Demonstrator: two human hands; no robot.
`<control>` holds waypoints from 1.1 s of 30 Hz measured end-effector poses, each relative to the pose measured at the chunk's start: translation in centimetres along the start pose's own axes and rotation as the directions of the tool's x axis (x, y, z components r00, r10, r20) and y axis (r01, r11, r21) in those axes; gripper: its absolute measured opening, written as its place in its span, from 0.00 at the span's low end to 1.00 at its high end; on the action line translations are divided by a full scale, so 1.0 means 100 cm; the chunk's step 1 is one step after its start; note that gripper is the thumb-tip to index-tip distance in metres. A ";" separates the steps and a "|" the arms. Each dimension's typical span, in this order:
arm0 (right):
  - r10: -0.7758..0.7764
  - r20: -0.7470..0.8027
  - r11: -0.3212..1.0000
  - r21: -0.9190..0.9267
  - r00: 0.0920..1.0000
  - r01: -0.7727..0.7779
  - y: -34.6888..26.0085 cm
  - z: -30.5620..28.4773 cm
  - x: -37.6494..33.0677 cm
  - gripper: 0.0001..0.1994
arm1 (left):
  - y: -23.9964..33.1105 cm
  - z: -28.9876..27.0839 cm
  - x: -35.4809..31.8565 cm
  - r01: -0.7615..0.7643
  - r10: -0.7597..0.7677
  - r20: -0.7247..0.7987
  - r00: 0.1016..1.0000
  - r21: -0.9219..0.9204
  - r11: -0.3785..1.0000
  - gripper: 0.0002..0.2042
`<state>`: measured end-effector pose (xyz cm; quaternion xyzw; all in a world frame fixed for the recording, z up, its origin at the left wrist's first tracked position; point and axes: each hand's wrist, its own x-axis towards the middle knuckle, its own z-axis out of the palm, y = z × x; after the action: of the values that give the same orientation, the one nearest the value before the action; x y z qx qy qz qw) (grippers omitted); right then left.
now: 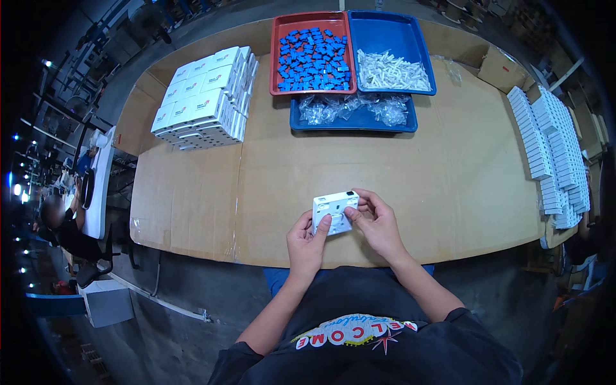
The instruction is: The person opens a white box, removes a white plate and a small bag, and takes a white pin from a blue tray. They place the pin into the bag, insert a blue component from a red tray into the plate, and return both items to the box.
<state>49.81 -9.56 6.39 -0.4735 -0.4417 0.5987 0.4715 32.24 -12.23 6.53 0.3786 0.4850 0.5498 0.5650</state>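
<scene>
Cardboard-covered table (192, 192), both hands' fingers clamped on white plate (333, 208), its lower edge hidden by thumbs

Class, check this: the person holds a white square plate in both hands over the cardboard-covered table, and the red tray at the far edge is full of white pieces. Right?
Not quite. The head view shows the red tray full of blue pieces; everything else stands.

Bench, cardboard-covered tan surface (192, 192), occupying most of the view. Grey concrete floor (173, 333) showing beneath. Grey box-shaped cabinet (106, 301) standing lower left. Small lamps (16, 190) glowing along the dim left side.
</scene>
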 end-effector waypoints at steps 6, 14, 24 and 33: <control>0.048 0.027 0.990 -0.136 0.998 -0.044 -0.018 0.005 -0.011 0.43 | 0.007 0.008 -0.003 -0.111 0.115 -0.053 0.992 0.076 0.991 0.16; -0.134 0.054 0.982 -0.124 0.989 0.140 -0.024 -0.008 -0.007 0.48 | 0.016 0.008 0.001 -0.443 0.327 0.341 0.882 0.360 0.821 0.37; -0.776 0.264 0.374 -0.539 0.573 0.754 -0.049 -0.051 -0.001 0.50 | -0.047 -0.022 0.004 -0.143 -0.017 0.314 0.949 0.479 0.866 0.18; -0.726 -0.022 0.650 -0.348 0.687 0.676 -0.063 -0.049 -0.018 0.55 | -0.054 -0.015 0.008 -0.170 0.094 0.288 0.953 0.249 0.954 0.12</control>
<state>55.76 -9.87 12.02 -0.3794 -0.6401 0.2514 0.6189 32.16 -12.16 0.85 0.5561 0.4464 0.4578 0.5309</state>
